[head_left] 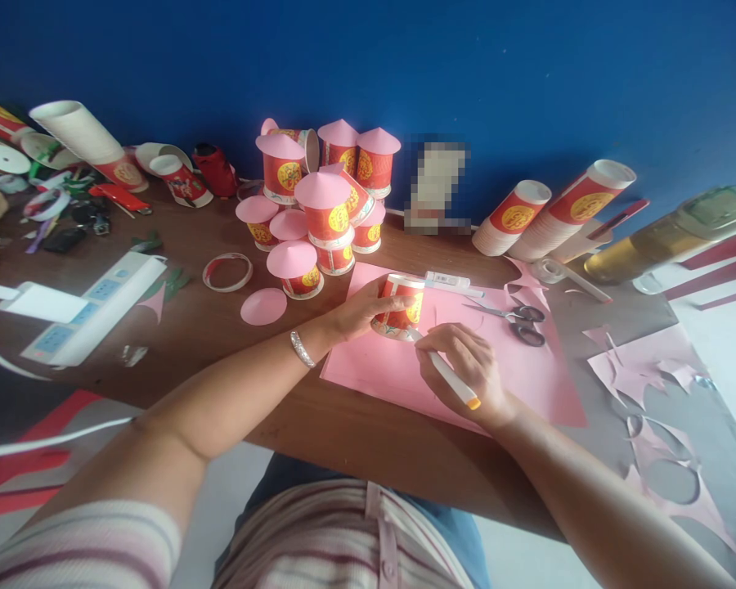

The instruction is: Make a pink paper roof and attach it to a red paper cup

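Note:
My left hand [368, 309] grips a red and gold paper cup [398, 304], with its white bottom edge toward me. In my right hand [463, 364] is a white marker [447, 378] with an orange end; its tip meets or nearly meets the cup's lower edge. Beneath both hands lies a sheet of pink paper [368, 368]. On that sheet, a pair of scissors [521, 319] rests to the right, and a white marker cap or second marker [447, 281] lies just behind the cup.
Several red cups with pink cone tops [324, 200] stand grouped at the back. Cup stacks [582, 196] lean at the right, near a gold bottle [662, 237]. Pink scraps [668, 466] lie at right, a power strip [98, 307] and a tape roll [228, 272] at left.

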Motion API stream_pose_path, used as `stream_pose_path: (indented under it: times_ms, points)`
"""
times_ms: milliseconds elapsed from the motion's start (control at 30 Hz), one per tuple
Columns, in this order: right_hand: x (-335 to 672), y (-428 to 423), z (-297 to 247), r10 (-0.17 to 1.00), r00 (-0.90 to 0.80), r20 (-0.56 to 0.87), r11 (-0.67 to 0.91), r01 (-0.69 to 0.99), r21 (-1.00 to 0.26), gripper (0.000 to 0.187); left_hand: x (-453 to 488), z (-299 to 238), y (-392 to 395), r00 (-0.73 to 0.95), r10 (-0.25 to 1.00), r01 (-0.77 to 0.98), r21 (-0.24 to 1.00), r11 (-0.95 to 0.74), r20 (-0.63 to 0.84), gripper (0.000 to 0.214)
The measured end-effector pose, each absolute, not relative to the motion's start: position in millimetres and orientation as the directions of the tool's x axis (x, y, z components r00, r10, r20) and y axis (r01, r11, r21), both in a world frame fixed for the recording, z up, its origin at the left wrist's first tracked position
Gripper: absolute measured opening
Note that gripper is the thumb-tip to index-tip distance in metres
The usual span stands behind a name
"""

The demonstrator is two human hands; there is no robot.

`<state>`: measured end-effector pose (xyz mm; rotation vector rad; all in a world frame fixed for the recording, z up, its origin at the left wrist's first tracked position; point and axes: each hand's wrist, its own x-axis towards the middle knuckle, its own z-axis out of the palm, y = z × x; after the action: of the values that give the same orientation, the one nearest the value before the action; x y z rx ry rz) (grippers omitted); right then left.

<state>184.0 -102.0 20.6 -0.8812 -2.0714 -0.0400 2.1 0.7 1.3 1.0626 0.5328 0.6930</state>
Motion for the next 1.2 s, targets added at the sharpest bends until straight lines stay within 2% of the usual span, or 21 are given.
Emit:
stream_pose_path:
  times_ms: [567, 867, 1200]
  points:
    - [182.0, -105.7, 21.3, 0.525, -0.412, 0.745, 0.805, 0.523, -0.279, 0.024, 2.6, 3.6, -0.5, 0.682, 0.729, -0.262, 0.913, 0.313, -0.054, 0.039]
    - [180.6, -108.2, 19.8, 0.51, -0.464, 0.724, 0.802, 0.561, -0.206, 0.022, 2.8, 5.1, -0.1, 0.692, 0.721, -0.271, 0.913, 0.305, -0.035, 0.038]
    - [179.9, -108.1, 17.5, 0.514, -0.466, 0.72, 0.791, 0.581, -0.189, 0.02, 2.2, 6.9, -2.6, 0.67, 0.74, -0.268, 0.912, 0.311, -0.056, 0.037]
